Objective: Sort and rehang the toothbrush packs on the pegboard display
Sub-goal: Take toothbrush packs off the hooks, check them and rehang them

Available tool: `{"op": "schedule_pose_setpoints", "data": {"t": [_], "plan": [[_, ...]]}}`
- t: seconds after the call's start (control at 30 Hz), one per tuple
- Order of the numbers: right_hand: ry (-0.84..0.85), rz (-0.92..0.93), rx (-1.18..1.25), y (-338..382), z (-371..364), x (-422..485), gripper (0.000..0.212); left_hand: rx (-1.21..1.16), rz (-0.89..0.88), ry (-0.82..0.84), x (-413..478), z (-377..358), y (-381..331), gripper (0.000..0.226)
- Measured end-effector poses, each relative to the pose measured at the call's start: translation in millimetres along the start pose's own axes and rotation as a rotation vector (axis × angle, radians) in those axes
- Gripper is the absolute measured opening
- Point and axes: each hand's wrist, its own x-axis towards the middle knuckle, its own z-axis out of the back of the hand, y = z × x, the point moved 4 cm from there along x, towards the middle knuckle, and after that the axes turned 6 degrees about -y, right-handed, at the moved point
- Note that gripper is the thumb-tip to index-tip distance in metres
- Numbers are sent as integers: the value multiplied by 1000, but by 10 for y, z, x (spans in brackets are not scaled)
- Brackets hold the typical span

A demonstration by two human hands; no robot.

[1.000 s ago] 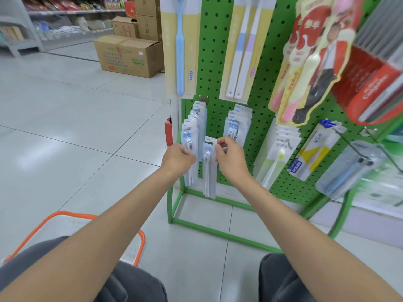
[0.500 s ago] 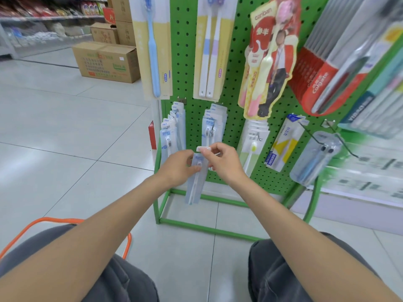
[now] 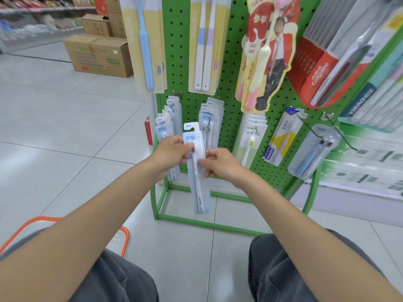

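A pale blue toothbrush pack (image 3: pixel 198 188) hangs upright in front of the green pegboard (image 3: pixel 231 68), clear of any hook. My left hand (image 3: pixel 171 153) pinches its upper left edge, thumb on the front. My right hand (image 3: pixel 219 163) pinches its right edge a little lower. Behind my hands, two bottom-row hooks carry matching blue packs: a left stack (image 3: pixel 168 118) and a middle stack (image 3: pixel 210 114).
White packs (image 3: pixel 253 131), a yellow-and-white pack (image 3: pixel 283 138) and a clear blister pack (image 3: pixel 314 149) hang further right. Larger packs fill the upper row. An orange basket (image 3: pixel 118 238) sits by my left knee; cardboard boxes (image 3: pixel 98 55) stand on the floor at the back.
The blue pack has come off the board and toward me, held by both hands. My right hand slid from the pack's top down to its side. The view shifted right.
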Motion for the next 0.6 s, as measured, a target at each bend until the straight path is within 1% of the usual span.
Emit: {"op": "schedule_pose_setpoints", "data": {"t": [0.13,0.2,0.27,0.3,0.4,0.43,0.5,0.57,0.6], "plan": [[109,-12,-64,-37,-32,-34,23,-204,119,-64,27,80,37,26],[198,-40,-38,-61,-38,-59,30,-240,127,-93,4,97,32,20],[288,-82,2,-77,-39,-89,39,-256,123,-111,-20,93,27,21],[329,-95,-1,-86,-41,-104,38,-263,123,-118,-27,86,31,22],[442,-118,-91,-110,-62,-173,18,-268,114,-139,-48,53,34,27],[457,-116,-115,-121,-77,-193,15,-249,106,-147,-48,32,38,30],[401,-101,-143,-147,-96,-197,15,-180,76,-143,-74,-26,21,31],[313,-86,-169,-176,-117,-182,21,-63,27,-114,-90,-90,17,33],[286,-78,-182,-190,-132,-175,26,6,12,-87,-92,-117,33,43]]}}
